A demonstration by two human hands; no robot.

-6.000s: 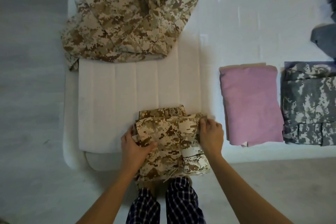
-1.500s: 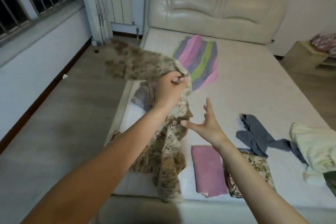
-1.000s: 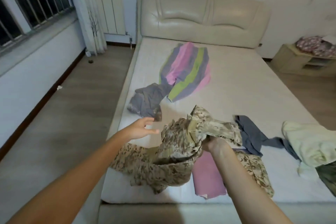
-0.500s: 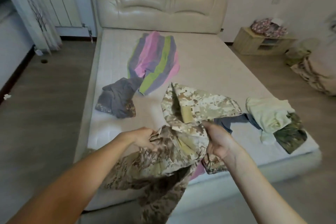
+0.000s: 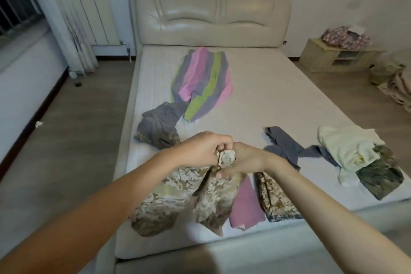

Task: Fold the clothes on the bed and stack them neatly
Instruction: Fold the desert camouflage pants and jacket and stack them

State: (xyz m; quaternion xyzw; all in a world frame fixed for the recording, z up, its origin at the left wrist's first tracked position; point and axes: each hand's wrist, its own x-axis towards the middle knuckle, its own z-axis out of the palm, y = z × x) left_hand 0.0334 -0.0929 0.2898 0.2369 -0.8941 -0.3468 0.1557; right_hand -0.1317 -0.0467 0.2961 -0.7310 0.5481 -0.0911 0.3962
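Both hands hold a tan camouflage garment (image 5: 178,198) above the near edge of the bed (image 5: 278,100). My left hand (image 5: 200,149) and my right hand (image 5: 242,159) are side by side, each gripping a bunched top edge of the cloth, which hangs down in two loose lobes. Under it on the mattress lie a folded pink cloth (image 5: 245,204) and a folded camouflage piece (image 5: 275,198). Unfolded clothes lie around: a striped pink, green and grey cloth (image 5: 204,82), a grey and camouflage heap (image 5: 160,127), a grey garment (image 5: 287,147), a pale yellow garment (image 5: 347,147) over dark green camouflage (image 5: 382,176).
The padded headboard (image 5: 211,13) stands at the far end. A low wooden cabinet (image 5: 333,55) with a floral bundle is at the right wall, bags beside it. Wood floor (image 5: 66,140) runs along the bed's left side, with curtain and radiator beyond.
My hands have come close together at the top of the tan camouflage garment, bunching it, and it now hangs lower over the bed's edge. The view has swung back to the left.
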